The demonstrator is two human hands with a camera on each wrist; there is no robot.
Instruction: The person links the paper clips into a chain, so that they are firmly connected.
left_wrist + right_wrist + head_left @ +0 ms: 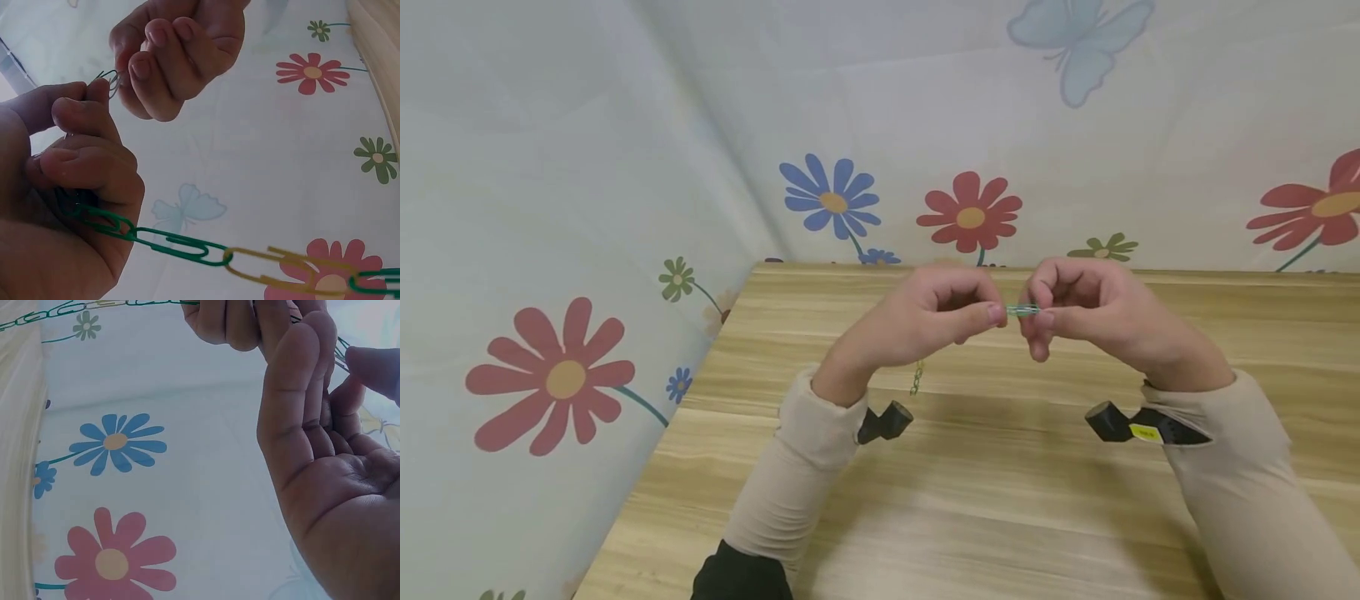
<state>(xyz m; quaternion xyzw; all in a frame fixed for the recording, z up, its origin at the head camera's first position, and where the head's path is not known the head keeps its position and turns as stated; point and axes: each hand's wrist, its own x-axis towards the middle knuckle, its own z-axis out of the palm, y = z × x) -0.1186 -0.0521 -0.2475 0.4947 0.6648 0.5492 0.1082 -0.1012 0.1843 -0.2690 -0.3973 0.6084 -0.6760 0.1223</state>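
Over the table, my left hand and right hand meet fingertip to fingertip with a small green paper clip between them. My right thumb and fingers pinch one end of it. At the other end, my left thumb and forefinger pinch too. From under my curled left fingers hangs a paper clip chain. In the left wrist view, its green clips and a yellow clip show linked end to end; part of the chain is hidden in the palm. The right wrist view shows the chain stretching away leftward.
A wood-grain table lies below both hands. Behind it and to the left hangs a pale cloth printed with flowers and a butterfly. Black wrist cameras stick out from the left cuff and the right cuff.
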